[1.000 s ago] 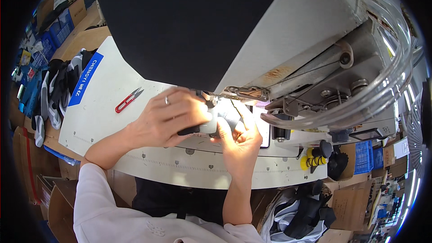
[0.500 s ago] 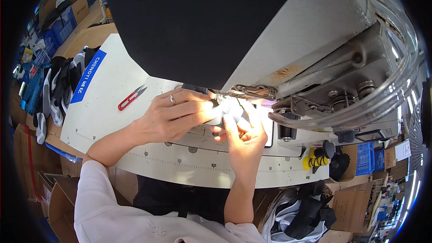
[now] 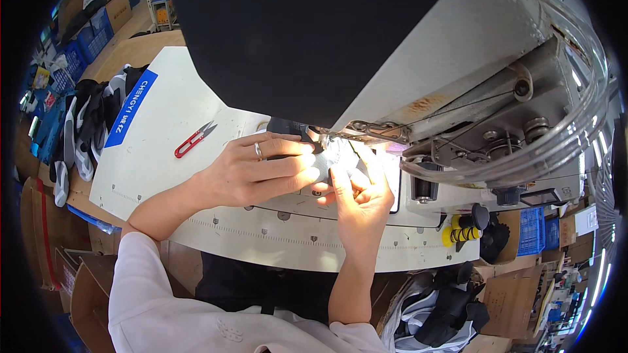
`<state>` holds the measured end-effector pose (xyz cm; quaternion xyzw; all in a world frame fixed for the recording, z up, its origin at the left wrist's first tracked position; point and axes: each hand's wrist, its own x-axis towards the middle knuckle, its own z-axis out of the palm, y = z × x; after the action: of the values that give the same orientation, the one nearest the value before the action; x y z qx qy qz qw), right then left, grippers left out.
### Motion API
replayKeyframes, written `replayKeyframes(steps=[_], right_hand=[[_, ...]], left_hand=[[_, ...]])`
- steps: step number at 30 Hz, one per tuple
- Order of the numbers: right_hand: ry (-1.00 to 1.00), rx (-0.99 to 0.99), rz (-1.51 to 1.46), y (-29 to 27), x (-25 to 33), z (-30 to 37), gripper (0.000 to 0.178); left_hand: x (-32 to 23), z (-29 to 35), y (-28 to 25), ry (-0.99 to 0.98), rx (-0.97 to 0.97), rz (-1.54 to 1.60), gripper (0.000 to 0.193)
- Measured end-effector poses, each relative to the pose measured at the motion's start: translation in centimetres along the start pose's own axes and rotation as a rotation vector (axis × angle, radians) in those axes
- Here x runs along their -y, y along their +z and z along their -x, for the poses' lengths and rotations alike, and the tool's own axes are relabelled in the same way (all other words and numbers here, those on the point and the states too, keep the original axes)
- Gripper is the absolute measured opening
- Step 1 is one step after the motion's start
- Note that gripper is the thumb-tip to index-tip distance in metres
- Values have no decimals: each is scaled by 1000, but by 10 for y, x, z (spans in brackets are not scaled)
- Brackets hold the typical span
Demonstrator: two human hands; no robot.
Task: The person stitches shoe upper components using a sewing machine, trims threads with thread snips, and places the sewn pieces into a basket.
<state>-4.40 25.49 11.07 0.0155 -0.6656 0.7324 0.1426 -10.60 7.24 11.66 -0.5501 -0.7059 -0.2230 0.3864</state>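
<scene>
A small piece of black and grey fabric [image 3: 324,164] lies under the needle area of a sewing machine [image 3: 418,98]. My left hand [image 3: 252,168], with a ring on one finger, presses its fingertips onto the fabric's left side. At the near right, my right hand [image 3: 361,197] pinches the fabric's edge between thumb and fingers. Bright light washes out the fabric between the hands, and the needle tip cannot be made out. On the white table [image 3: 157,176], left of my left hand, lie red-handled thread snips [image 3: 195,140].
Black and white fabric pieces [image 3: 85,124] are heaped beyond the table's left edge. Yellow spools [image 3: 459,232] stand at its right end. A box of fabric pieces [image 3: 425,314] sits below right. The machine's dark upper body [image 3: 314,33] overhangs the hands.
The view has shifted slightly. More of the fabric's black part shows beyond my left fingers, which lie a little flatter. A metal lever on the machine head stands differently. Both hands keep their hold.
</scene>
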Motion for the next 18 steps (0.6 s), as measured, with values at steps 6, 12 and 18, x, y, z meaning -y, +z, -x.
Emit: replayKeyframes(steps=[6, 12, 18], right_hand=[[-6, 9, 24, -3, -4, -1, 42], [26, 7, 75, -4, -5, -3, 41], [-6, 25, 168, -8, -7, -1, 39]], left_hand=[[5, -2, 0, -31, -5, -4, 19], [11, -1, 0, -40, 4, 0, 19], [12, -4, 1, -104, -1, -45, 24]])
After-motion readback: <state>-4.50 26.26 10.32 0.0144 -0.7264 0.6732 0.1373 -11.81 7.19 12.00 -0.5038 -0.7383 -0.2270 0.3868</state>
